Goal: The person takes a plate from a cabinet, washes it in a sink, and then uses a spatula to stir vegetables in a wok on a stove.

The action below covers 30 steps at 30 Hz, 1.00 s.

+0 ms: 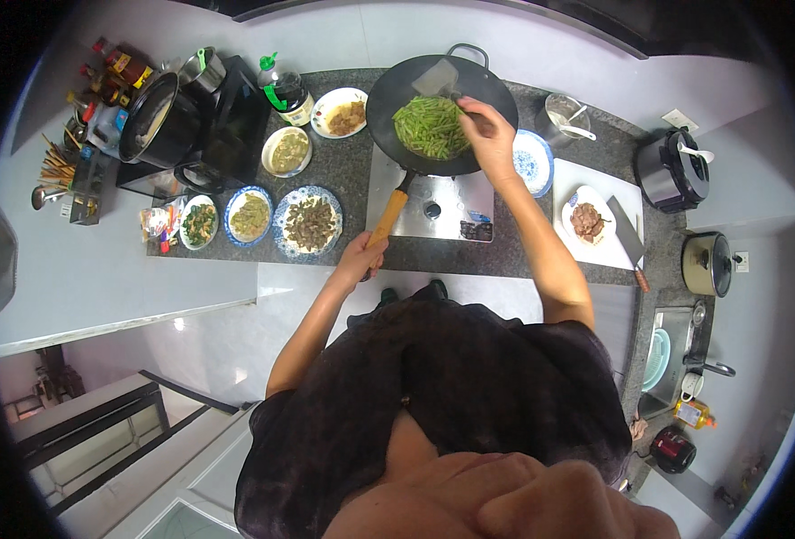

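My left hand [364,257] is closed around the wooden handle [389,215] of a black wok [384,101] on a steel-topped stove [431,212]. Chopped green beans [431,128] lie heaped in the wok. Over the wok's right side, my right hand [488,135] grips the handle of a metal spatula [436,77], most of that handle being hidden by the fingers. The spatula's blade rests at the wok's upper side, beyond the beans. Right of the wok, partly behind my right forearm, are blue-patterned plates [532,165].
Left of the stove stand a plate of dark chopped food [310,224], several filled bowls [287,152] and a large green-capped bottle [290,98]. On the right, a white cutting board [593,252] holds a dish of meat [587,222] and a cleaver [626,229]; a metal pot [559,124] stands behind.
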Available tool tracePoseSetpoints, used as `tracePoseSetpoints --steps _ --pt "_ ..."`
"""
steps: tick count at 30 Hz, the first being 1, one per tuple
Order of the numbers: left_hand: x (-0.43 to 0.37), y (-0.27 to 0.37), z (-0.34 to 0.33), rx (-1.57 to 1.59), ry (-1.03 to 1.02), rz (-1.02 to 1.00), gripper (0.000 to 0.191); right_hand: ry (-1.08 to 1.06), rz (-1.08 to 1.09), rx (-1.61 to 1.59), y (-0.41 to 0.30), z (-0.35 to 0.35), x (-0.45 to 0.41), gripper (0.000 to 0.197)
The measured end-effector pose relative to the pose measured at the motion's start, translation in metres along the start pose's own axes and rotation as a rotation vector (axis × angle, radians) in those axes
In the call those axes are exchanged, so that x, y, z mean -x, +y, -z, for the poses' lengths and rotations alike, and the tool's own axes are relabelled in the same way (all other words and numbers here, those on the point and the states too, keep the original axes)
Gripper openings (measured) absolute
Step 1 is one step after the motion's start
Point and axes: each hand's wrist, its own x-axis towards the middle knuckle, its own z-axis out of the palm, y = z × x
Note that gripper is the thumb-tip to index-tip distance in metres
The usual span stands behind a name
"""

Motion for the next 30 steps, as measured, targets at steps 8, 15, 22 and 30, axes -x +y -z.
tracePoseSetpoints --steps 8,15,22,30 --pt "0.004 0.004 0.001 -0.063 0.008 0.010 0.021 -0.018 -0.233 -0.325 0.044 0.046 0.086 0.018" --pt "0.004 0.011 -0.005 -0.082 0.013 0.027 0.020 -0.014 -0.246 -0.262 0.009 0.077 0.092 0.018" --pt "0.008 0.016 -0.007 -0.099 0.022 0.051 0.021 0.016 -0.233 -0.193 0.004 0.090 0.071 0.016" --pt "0.007 0.017 0.000 -0.158 0.046 0.074 0.022 0.156 -0.218 -0.282 0.036 0.092 0.059 0.015"
